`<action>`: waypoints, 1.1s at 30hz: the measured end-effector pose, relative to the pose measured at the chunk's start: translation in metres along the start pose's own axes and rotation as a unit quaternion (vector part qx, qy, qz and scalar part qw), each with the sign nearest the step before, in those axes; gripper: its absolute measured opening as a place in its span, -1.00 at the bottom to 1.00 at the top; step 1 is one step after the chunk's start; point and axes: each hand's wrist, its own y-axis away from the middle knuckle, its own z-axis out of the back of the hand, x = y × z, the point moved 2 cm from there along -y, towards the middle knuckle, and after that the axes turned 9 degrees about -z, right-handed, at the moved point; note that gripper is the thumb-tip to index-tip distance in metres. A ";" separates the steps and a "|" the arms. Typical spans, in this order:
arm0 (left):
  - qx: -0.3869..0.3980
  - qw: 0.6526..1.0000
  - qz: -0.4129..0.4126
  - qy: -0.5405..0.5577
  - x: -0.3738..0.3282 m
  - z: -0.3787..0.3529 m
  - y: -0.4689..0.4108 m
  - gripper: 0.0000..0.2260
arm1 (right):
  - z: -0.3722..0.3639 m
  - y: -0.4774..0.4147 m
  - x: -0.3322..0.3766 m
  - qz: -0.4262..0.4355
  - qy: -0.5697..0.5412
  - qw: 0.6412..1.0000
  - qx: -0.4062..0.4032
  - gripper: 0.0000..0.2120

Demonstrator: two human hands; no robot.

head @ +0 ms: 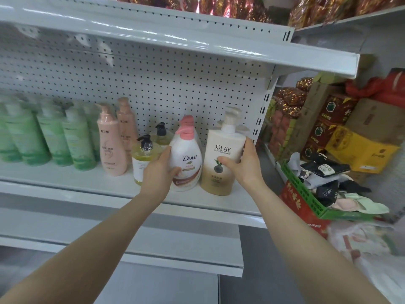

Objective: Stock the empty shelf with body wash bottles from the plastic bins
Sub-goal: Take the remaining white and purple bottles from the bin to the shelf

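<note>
A white Dove bottle (186, 159) with a pink pump stands on the white shelf (92, 183); my left hand (158, 172) grips its left side. Right of it stands a white-and-gold Olay pump bottle (223, 159), held around its right side by my right hand (245, 165). Both bottles rest upright on the shelf, close together. Left of the Dove bottle are two yellow bottles with black pumps (143, 159), two tall pink bottles (110, 143) and several green bottles (50, 137).
A pegboard back panel (175, 84) closes the shelf behind, and another shelf (197, 42) hangs above. To the right, a green crate (306, 198) of socks sits on a red box, beside stacked cartons (359, 148). A lower shelf edge (153, 255) juts out below.
</note>
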 end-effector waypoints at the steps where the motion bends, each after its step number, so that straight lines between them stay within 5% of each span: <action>1: 0.002 1.000 0.003 -0.005 0.000 0.000 0.002 -0.44 | 0.000 0.002 0.000 0.000 0.006 1.000 -0.003 -0.26; 8: 0.000 1.000 -0.002 -0.024 -0.007 0.008 0.023 -0.56 | 0.011 0.015 0.012 0.058 0.115 0.992 0.002 0.00; 15: 0.021 0.998 0.000 -0.053 -0.032 0.019 0.044 -0.52 | 0.052 0.018 0.011 0.185 0.346 0.920 -0.014 -0.39; 21: 0.027 0.995 -0.061 -0.072 -0.074 0.015 0.062 -0.52 | 0.094 0.036 -0.007 0.275 0.431 0.859 -0.028 -0.49; 29: 0.043 0.966 -0.182 -0.176 -0.126 -0.012 0.105 -0.53 | 0.151 0.088 -0.064 0.316 0.471 0.824 -0.019 -0.48; 33: 0.068 0.959 -0.214 -0.171 -0.136 -0.046 0.143 -0.52 | 0.165 0.133 -0.112 0.304 0.444 0.843 -0.015 -0.50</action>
